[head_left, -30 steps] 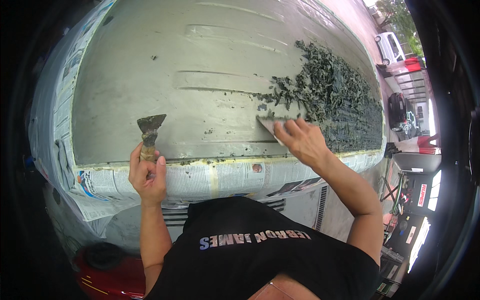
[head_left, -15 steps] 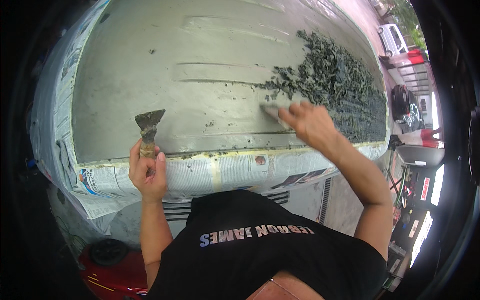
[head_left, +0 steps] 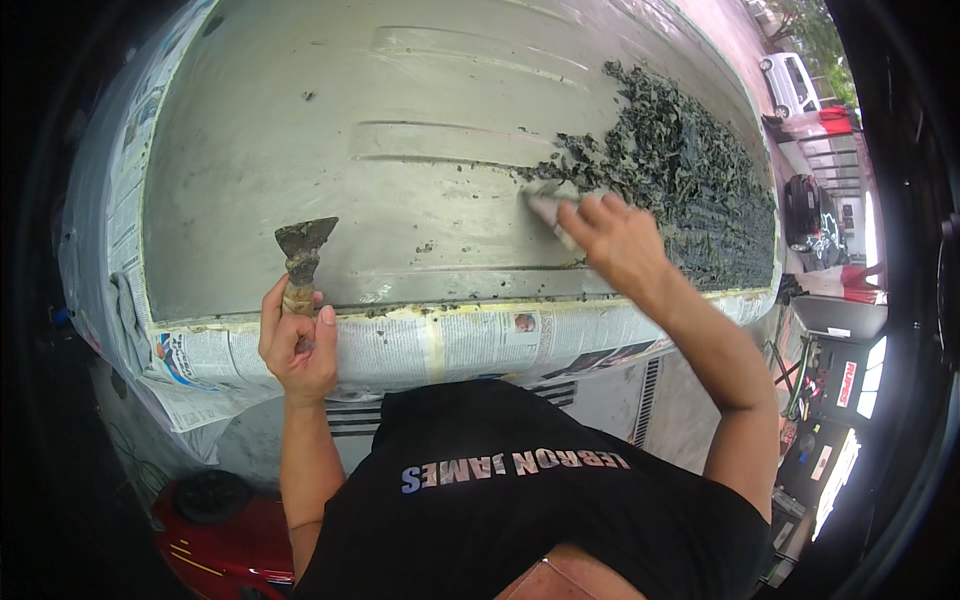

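Observation:
My left hand is closed round the handle of a scraper, its dirty, flared blade pointing away from me above the panel's near edge. A short flat tool, pale and smeared by motion, is in my right hand; its exact kind cannot be made out. The tool's end is at the surface of a wide grey metal panel with raised ribs. Just right of this hand spreads a thick patch of dark, wrinkled, flaking coating. Small dark crumbs dot the panel nearby.
Newspaper and yellowish tape border the panel's near edge, with clear plastic sheeting at the left. A red car stands below left. On the right are a dark car, a white van and a cluttered bench.
My right hand and its tool have shifted slightly away from me, toward the flaking patch's left tip. My left hand keeps the scraper in nearly the same place.

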A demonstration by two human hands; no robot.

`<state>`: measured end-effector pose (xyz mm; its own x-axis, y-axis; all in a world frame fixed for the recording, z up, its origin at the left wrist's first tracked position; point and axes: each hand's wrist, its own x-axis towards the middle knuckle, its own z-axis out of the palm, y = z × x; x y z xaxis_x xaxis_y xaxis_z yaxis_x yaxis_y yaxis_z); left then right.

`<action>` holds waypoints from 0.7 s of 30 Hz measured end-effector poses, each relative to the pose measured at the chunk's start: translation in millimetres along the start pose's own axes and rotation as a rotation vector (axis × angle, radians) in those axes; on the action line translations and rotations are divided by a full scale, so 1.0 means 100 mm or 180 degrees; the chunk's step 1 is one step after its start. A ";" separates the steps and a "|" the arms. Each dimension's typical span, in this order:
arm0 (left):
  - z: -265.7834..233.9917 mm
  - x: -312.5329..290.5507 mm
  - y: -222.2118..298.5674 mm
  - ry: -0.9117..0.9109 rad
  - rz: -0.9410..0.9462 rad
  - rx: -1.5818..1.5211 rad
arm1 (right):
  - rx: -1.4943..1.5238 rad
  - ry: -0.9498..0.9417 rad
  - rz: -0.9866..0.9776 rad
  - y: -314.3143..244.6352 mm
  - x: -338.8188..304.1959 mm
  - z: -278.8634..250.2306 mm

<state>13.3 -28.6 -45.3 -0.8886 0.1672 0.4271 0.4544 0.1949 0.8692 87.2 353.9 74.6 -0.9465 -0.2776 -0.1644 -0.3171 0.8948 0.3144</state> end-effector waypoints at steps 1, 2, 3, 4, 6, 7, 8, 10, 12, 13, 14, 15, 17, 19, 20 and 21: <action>0.02 0.02 0.00 0.0012 -0.0008 -0.0001 | -0.0022 0.0025 -0.0104 -0.11 0.00 -0.03; 0.03 0.05 0.00 0.0024 -0.0016 -0.0002 | -0.0101 0.0158 -0.0224 -0.24 0.00 0.03; 0.03 0.05 -0.01 0.0019 -0.0007 0.0010 | -0.0114 0.0222 -0.0110 -0.28 0.09 0.04; 0.03 0.04 -0.02 0.0006 0.0003 0.0015 | -0.0125 0.0280 0.0014 -0.29 0.20 0.05; 0.02 0.03 -0.03 0.0002 0.0028 0.0015 | -0.0219 0.0141 0.0301 -0.19 0.41 -0.03; 0.02 0.04 -0.03 0.0013 0.0044 0.0008 | -0.0226 0.0241 0.0305 -0.18 0.41 -0.02; 0.02 0.04 -0.02 0.0025 0.0062 0.0001 | -0.0234 0.0343 0.0308 -0.15 0.38 0.03; 0.01 0.04 -0.01 0.0076 0.0020 -0.0032 | -0.0209 0.0641 0.0359 -0.02 0.29 0.09; 0.02 0.03 0.00 0.0092 0.0001 -0.0055 | -0.0230 0.0601 0.0826 0.16 0.17 0.10; 0.01 0.04 0.01 0.0077 0.0004 -0.0058 | -0.0233 0.0580 0.1050 0.21 0.16 0.08; 0.02 0.05 0.01 0.0063 0.0006 -0.0060 | -0.0245 0.0711 0.1143 0.19 0.10 0.03; 0.04 0.05 0.01 0.0081 0.0006 -0.0074 | -0.0183 0.0655 0.1042 0.12 0.11 -0.03; 0.03 0.04 -0.01 0.0065 0.0023 -0.0079 | -0.0016 0.0546 0.0881 -0.17 0.16 -0.09; 0.03 0.05 -0.03 0.0063 0.0070 -0.0077 | 0.0009 0.0653 0.0377 -0.49 0.29 -0.17; 0.02 0.05 -0.03 0.0059 0.0092 -0.0072 | 0.0067 0.0711 0.0164 -0.63 0.39 -0.20; 0.01 0.05 -0.02 0.0055 0.0090 -0.0062 | 0.0012 0.0692 0.0136 -0.73 0.49 -0.20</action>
<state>7.9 -26.8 -45.2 -0.8765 0.1556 0.4555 0.4781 0.1713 0.8614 63.1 267.9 61.8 -0.9499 -0.3079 0.0545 -0.2765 0.9085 0.3133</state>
